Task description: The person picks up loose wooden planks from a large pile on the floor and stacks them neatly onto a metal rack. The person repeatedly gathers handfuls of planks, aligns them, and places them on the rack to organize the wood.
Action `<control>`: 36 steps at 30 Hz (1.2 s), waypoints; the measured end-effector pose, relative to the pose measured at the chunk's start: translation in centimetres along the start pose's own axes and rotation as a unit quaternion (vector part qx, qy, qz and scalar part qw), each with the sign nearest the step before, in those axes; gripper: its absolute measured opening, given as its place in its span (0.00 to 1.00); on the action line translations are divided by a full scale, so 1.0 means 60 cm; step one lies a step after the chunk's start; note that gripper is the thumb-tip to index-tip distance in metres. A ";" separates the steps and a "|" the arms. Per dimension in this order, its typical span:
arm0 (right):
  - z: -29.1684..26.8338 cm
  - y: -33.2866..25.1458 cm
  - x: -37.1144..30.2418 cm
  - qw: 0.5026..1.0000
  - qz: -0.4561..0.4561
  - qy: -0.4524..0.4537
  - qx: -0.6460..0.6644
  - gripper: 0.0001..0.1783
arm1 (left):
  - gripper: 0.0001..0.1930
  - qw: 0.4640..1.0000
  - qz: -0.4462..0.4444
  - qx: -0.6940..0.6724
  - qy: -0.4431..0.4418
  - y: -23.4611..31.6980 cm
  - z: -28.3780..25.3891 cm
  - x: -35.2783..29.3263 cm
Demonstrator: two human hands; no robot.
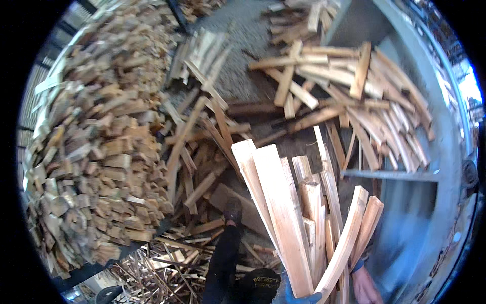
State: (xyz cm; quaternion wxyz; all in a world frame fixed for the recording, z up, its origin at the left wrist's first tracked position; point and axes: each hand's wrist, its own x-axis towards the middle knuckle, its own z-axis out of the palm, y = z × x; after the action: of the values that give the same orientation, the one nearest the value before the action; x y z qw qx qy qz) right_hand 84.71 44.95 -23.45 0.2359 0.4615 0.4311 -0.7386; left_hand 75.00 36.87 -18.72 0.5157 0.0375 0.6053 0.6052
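A bundle of split wooden sticks (283,213) stands nearly upright in front of me, its ends spreading apart toward the top. At the lower edge my left hand (304,298), in a blue glove, is closed against the bottom of the bundle. My right hand (359,266) reaches round the bundle's right side, with a bare wrist and a bit of blue glove showing. Its fingers are hidden behind the wood, which the two hands hold between them. A curved stick (344,243) leans across the front right of the bundle.
At left rises a tall stack of cut wood (116,162). Loose sticks (192,147) lie between it and me, with thin scraps (162,268) lower down. A grey metal bin (415,175) stands at right beside a heap of longer sticks (349,86). My foot (233,210) is near the loose wood.
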 end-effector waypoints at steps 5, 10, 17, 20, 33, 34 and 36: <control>0.087 -0.189 -0.019 0.996 -0.056 -0.008 -0.068 0.28 | 0.52 0.993 0.083 -0.077 0.027 0.115 -0.037 0.023; 0.221 -0.426 -0.070 0.985 -0.101 -0.025 -0.134 0.28 | 0.55 0.971 0.185 -0.153 0.022 0.355 -0.125 0.003; 0.420 -0.718 -0.174 0.953 -0.204 -0.127 -0.187 0.28 | 0.46 0.927 0.278 -0.232 0.094 0.681 -0.271 -0.123; 0.525 -0.847 -0.193 0.921 -0.272 -0.190 -0.206 0.28 | 0.35 0.889 0.350 -0.249 0.158 0.750 -0.344 -0.123; 1.101 -1.114 0.084 0.434 -0.632 -0.142 -0.627 0.37 | 0.58 0.631 0.153 0.178 0.739 0.803 -0.868 -0.071; 1.079 -1.085 0.136 0.294 -0.739 -0.031 -0.606 0.35 | 0.58 0.638 0.141 0.193 0.732 0.807 -0.861 -0.048; 1.097 -1.089 0.160 0.339 -0.729 -0.017 -0.595 0.37 | 0.57 0.638 0.095 0.233 0.728 0.806 -0.841 -0.040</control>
State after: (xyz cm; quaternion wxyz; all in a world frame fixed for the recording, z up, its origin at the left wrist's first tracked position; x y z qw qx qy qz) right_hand -0.01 22.95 8.73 -0.1765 -0.3107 0.9178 -0.1733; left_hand 14.32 13.01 6.63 -0.1781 -0.2390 0.8989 0.3211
